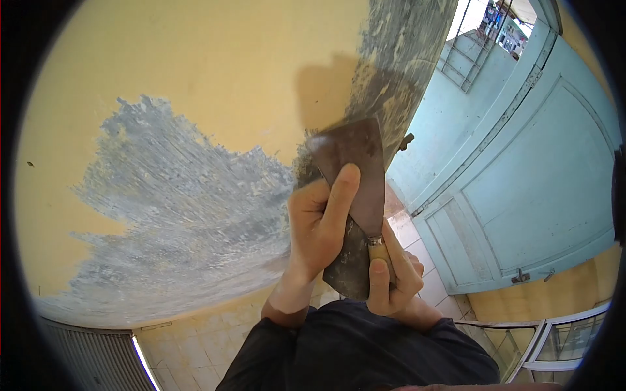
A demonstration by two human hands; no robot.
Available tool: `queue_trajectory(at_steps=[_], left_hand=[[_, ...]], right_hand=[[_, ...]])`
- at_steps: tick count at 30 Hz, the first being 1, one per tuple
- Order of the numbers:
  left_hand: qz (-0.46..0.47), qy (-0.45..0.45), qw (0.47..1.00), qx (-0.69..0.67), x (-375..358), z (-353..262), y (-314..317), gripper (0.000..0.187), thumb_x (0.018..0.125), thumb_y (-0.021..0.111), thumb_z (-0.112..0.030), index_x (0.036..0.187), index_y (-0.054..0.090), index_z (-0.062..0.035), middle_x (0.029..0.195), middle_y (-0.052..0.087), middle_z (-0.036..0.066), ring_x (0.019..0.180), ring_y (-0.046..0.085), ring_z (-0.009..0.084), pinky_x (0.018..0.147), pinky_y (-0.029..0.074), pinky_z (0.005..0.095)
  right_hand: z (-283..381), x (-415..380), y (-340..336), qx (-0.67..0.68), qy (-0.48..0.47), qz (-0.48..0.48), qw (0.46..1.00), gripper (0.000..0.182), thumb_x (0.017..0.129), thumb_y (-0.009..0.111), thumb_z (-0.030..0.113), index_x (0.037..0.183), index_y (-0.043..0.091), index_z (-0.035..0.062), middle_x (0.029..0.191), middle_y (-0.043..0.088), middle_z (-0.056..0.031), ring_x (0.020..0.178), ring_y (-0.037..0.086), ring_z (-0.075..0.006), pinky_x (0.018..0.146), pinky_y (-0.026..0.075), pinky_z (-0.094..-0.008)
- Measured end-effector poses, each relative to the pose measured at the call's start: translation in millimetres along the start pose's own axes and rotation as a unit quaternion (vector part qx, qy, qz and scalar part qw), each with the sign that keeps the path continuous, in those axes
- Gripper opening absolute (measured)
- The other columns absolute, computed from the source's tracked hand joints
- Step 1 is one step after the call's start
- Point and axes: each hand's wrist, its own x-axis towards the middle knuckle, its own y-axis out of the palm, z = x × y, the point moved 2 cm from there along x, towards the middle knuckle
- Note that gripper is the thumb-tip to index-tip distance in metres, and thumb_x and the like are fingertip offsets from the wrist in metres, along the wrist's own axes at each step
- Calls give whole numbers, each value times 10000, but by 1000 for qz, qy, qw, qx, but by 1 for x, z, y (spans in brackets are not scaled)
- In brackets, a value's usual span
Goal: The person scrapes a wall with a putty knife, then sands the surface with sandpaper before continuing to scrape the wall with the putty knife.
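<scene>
My right hand (395,280) wraps round the short wooden handle of a putty knife (365,153), its wide metal blade pointing up. The thumb of my left hand (321,221) lies flat on the blade's face while the other fingers curl behind. Below that thumb, a dark, smeared flat plate (349,270) overlaps the putty knife and runs down between both hands; its upper end is hidden. Both tools are held in front of the yellow wall (215,58), apart from it as far as the shadow shows. Rough grey filler (189,176) covers a large patch there.
A grey-streaked strip (407,45) runs down the wall's right edge. Beyond it stand a pale blue door (521,182) with a bolt and a barred opening (473,49). Lower right is a glazed white frame (561,342); lower left, a ribbed grey panel (91,355). Tiles cover the floor.
</scene>
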Motion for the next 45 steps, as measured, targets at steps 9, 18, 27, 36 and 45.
queue_trajectory(at_steps=[9, 18, 27, 36, 45], left_hand=[[5, 17, 1000, 19, -3, 2, -4, 416, 1035, 597, -186, 643, 566, -49, 656, 523, -99, 624, 390, -6, 532, 280, 213], [-8, -5, 1000, 10, -3, 7, -4, 420, 1031, 603, -179, 633, 551, -55, 653, 509, -101, 621, 378, -6, 537, 274, 212], [-16, 22, 1000, 3, 4, -5, -3, 447, 1024, 624, -177, 622, 510, -20, 600, 461, -75, 607, 351, 6, 496, 253, 244], [-29, 20, 999, 0, 6, -6, -1, 450, 1029, 605, -167, 600, 494, -85, 627, 457, -106, 615, 344, -4, 524, 239, 232], [-29, 21, 999, 15, 1, -2, -4, 455, 1028, 607, -174, 597, 497, -82, 621, 459, -106, 607, 344, -3, 519, 242, 235]], right_hand=[[-1, 1, 4, 12, -9, -5, 1000, 469, 912, 552, 26, 1299, 503, -234, 762, 704, -163, 562, 670, -179, 553, 518, -262], [0, 3, 0, 11, -23, -3, 1000, 466, 914, 551, 19, 1299, 499, -237, 754, 700, -151, 559, 667, -179, 554, 520, -262], [3, 9, 1, 35, -28, -11, 999, 458, 916, 546, 14, 1298, 502, -235, 786, 708, -167, 574, 674, -180, 563, 523, -263], [1, 9, 4, 33, -34, -21, 999, 453, 916, 557, 13, 1299, 512, -225, 784, 704, -160, 541, 646, -171, 541, 505, -249], [-2, 2, 5, 34, -3, -1, 999, 458, 918, 564, 21, 1298, 509, -228, 769, 704, -157, 541, 653, -173, 524, 499, -261]])
